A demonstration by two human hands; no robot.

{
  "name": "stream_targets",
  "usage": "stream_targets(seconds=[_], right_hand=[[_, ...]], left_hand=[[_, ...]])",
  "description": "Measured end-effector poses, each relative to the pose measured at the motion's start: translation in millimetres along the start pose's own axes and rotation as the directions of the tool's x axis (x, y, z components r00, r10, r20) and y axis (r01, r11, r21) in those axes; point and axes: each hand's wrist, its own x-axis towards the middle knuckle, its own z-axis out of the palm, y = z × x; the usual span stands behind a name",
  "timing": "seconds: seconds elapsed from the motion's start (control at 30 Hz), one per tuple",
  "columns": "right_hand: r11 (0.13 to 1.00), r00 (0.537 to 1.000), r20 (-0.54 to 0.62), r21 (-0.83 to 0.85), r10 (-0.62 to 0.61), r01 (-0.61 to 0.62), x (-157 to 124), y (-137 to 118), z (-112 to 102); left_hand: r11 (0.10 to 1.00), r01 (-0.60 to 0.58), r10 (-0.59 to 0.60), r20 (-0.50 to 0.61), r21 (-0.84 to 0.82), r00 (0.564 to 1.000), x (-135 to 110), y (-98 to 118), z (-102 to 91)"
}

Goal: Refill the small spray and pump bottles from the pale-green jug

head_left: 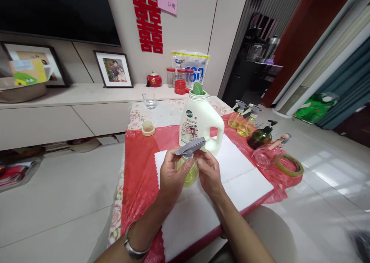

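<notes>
- Grey plastic makes up the spray head (pixel 194 145) of the spray bottle (pixel 190 177) between our hands, above the white sheet (pixel 243 178); we cannot tell whether its base touches down.
- Our left hand (pixel 172 174) is wrapped round the bottle's neck and shoulder, thumb across the front.
- Our right hand (pixel 210 172) curls in at the other side, fingers partly hidden behind the spray head; we cannot tell how firmly it grips.
- We judge the bottle light to moderate, with yellowish liquid that could slosh; its ridged, see-through wall may be slick if wet, and might crack if it is glass.
- We would steady it low on the body and turn the head by its stiff collar, sparing the thin trigger.
- Just beyond stands a cream jug (pixel 202 116), a green cup (pixel 198 88) in its mouth.
- Left of the jug, a pale cap (pixel 148 128) rests on red plastic film (pixel 138 166).
- To the right are other spray bottles (pixel 245 129), a dark pump bottle (pixel 259 139) and a tape roll (pixel 300 170).
</notes>
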Motion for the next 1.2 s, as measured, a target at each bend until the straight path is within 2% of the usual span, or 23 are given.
stream_targets(seconds=[0.13, 0.23, 0.37, 0.57, 0.77, 0.87, 0.97, 1.1, 1.2], right_hand=[[0.999, 0.996, -0.089, -0.020, -0.028, 0.027, 7.8, -7.5, -3.7], [0.993, 0.990, -0.113, -0.085, -0.088, 0.079, 8.8, -18.0, -2.4], [0.962, 0.976, -0.104, -0.213, -0.193, 0.168, 4.1, -32.5, 1.3], [0.860, 0.947, -0.065, -0.441, -0.315, 0.256, -2.4, -39.8, 1.4], [0.809, 0.936, -0.021, -0.509, -0.351, 0.293, -6.7, -42.2, 0.6], [0.832, 0.943, -0.007, -0.473, -0.333, 0.290, -7.6, -43.1, -1.8], [0.896, 0.965, 0.022, -0.366, -0.262, 0.251, -4.7, -40.8, -4.2], [0.966, 0.990, 0.029, -0.215, -0.141, 0.144, 4.6, -33.6, -5.9], [0.977, 0.996, 0.059, -0.199, -0.061, 0.071, 10.8, -27.8, -7.5]], left_hand=[[1.000, -0.006, 0.007, -0.012, 0.027, 1.000, 0.1, 1.0, 0.2], [0.997, -0.006, 0.006, 0.005, 0.074, 1.000, -0.5, 1.8, -0.7], [0.992, -0.021, 0.019, 0.020, 0.128, 1.000, -3.5, -0.7, -4.6], [0.983, -0.063, 0.060, 0.025, 0.174, 0.998, -6.0, -8.2, -8.0], [0.991, 0.005, -0.001, -0.031, 0.137, 1.000, -3.5, -8.9, -3.6], [0.982, 0.002, 0.002, -0.025, 0.191, 1.000, -3.4, -8.8, -4.9], [0.969, -0.043, 0.045, -0.005, 0.243, 0.999, -3.3, -9.3, -7.2], [0.946, -0.146, 0.149, 0.014, 0.290, 0.989, -1.3, -9.5, -8.7], [0.929, -0.205, 0.207, 0.027, 0.308, 0.978, -0.2, -9.8, -9.8]])
